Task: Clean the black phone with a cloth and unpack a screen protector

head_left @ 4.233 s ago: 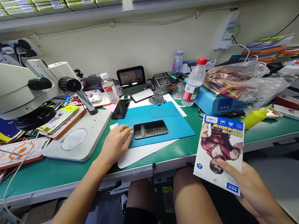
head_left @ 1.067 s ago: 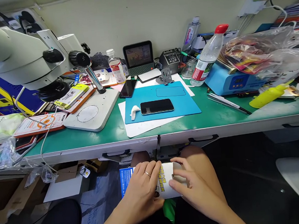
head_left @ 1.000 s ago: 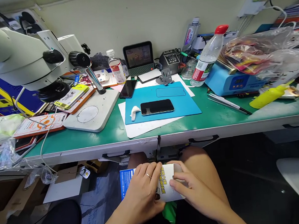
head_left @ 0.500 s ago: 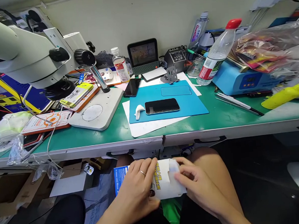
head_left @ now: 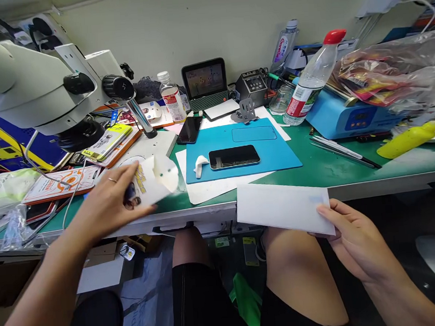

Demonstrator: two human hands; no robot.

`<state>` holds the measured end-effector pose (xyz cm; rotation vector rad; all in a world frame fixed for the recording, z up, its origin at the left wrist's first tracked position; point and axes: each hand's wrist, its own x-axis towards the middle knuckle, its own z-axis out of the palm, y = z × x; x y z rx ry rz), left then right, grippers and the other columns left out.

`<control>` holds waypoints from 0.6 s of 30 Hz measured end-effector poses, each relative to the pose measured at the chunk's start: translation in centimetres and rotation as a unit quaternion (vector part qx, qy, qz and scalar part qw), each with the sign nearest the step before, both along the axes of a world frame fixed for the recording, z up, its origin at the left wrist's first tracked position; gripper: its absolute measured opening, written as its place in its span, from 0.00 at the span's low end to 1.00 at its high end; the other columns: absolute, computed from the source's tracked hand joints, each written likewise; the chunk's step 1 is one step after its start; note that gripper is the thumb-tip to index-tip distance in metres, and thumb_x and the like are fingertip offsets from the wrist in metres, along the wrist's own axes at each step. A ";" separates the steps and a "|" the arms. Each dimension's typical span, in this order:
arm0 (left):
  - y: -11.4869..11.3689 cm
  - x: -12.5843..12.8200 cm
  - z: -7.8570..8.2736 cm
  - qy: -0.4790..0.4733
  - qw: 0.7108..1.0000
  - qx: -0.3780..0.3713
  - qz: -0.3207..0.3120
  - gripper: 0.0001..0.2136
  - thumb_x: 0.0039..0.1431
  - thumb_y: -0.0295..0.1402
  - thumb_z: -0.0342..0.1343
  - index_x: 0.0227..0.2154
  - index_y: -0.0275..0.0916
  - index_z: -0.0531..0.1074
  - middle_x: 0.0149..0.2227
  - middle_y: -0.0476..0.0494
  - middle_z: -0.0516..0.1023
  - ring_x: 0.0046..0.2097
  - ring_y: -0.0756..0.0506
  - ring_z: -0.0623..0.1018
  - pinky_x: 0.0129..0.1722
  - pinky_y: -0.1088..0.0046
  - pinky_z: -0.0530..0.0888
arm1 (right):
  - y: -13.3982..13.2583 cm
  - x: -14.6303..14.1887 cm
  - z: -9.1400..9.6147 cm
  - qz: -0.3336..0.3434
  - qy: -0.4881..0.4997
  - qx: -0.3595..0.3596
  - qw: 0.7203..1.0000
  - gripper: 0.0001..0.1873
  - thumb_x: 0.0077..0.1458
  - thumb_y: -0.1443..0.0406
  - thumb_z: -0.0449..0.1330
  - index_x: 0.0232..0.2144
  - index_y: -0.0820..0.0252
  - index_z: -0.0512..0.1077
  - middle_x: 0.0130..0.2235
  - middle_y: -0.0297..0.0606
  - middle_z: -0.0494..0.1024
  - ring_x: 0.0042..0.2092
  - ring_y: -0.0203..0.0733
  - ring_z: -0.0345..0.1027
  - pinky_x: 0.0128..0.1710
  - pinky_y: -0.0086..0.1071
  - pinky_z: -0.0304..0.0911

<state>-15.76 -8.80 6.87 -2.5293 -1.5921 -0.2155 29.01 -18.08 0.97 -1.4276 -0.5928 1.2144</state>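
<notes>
My left hand [head_left: 107, 199] is closed around a printed cardboard box [head_left: 152, 181] with yellow lettering and an open end flap, above the bench's front edge near the microscope base. My right hand [head_left: 349, 233] pinches the right end of a flat white packet [head_left: 279, 206], held over my knee in front of the bench. The packet and the box are apart. Beyond them, a phone with a dark screen [head_left: 234, 157] lies on a blue mat [head_left: 273, 167], beside a small white curved piece [head_left: 201, 166].
A microscope [head_left: 32, 90] stands at the left. A second phone [head_left: 189, 130], a small screen device [head_left: 205, 82] and a drink bottle [head_left: 173, 99] are at the back. On the right are a red-capped bottle [head_left: 302, 99], tweezers [head_left: 345, 152] and a yellow squeeze bottle [head_left: 408, 141].
The white packet has come out of the printed box. My left hand has moved up and left with the box; my right hand has moved right with the packet.
</notes>
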 end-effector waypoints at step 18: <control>5.9 -2.2 0.4 -0.155 0.979 -0.124 -0.037 0.44 0.53 0.62 0.57 0.65 0.38 0.58 0.67 0.37 0.61 0.67 0.34 0.62 0.66 0.55 0.58 | 1.1 -0.3 -0.6 -0.103 0.053 -0.087 0.989 0.21 0.25 0.64 0.75 0.28 0.56 0.78 0.30 0.36 0.79 0.29 0.38 0.70 0.26 0.19 0.71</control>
